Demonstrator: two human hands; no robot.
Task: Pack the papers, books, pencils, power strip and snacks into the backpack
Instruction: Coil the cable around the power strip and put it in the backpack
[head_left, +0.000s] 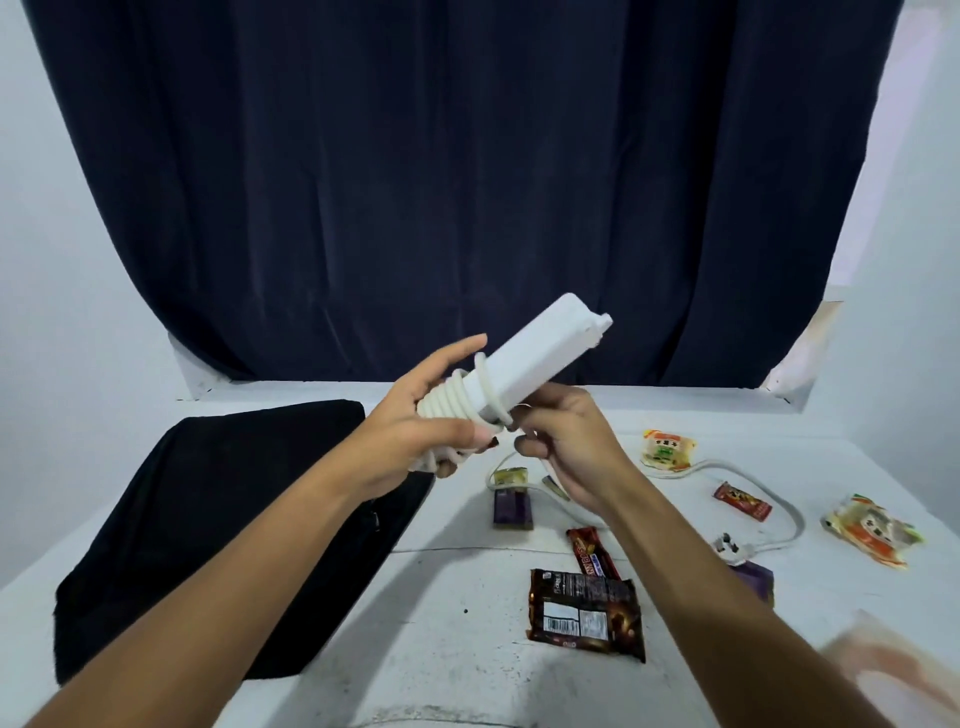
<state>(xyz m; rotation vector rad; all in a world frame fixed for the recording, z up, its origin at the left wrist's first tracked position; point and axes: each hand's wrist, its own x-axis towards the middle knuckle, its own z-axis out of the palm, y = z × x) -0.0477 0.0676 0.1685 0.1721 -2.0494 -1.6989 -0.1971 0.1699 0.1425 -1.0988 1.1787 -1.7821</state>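
Power strip (540, 358) held tilted above the bench (441, 613), left hand (415, 441) closed round its wound lower end, right hand (561, 441) pinching the cord (748, 478) beside the coils. Best wound in tight, even turns, with slack drawn in steadily until the plug (730, 548) lifts clear of the snacks (587, 610). Black backpack (208, 519) lying flat at left, opening not visible.

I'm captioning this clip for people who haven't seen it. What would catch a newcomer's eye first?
The white power strip, held up mid-frame: the left hand grips its cord-wrapped end while the right hand feeds more cord, which trails across the white table to the plug. A black backpack lies flat at left; snack packets are scattered at right.
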